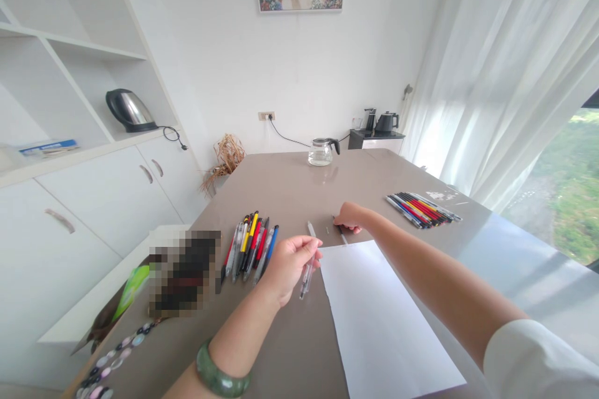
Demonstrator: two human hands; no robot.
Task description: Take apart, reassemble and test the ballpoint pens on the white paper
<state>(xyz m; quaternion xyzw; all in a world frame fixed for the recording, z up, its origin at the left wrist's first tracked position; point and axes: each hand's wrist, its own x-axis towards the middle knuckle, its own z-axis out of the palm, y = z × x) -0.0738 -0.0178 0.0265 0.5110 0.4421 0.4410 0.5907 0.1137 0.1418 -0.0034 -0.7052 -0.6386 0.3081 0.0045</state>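
My left hand (294,262) pinches a clear pen (307,274) with a dark lower end, held slantwise just left of the paper's far corner. Beyond the paper's far edge, my right hand (352,217) has its fingers closed at a thin dark-and-whitish pen refill (342,232); the fingertips are partly hidden. A small pale piece (327,230) lies on the table between the hands. A blank white sheet of paper (384,312) lies in front of me. To the left of my left hand is a loose pile of pens (250,243) in several colours.
A neat row of pens (423,209) lies at the right, with white scraps (442,195) beside it. A glass pot (321,153) stands at the table's far end. At the left are a blurred dark object (185,274) and a bead string (116,355).
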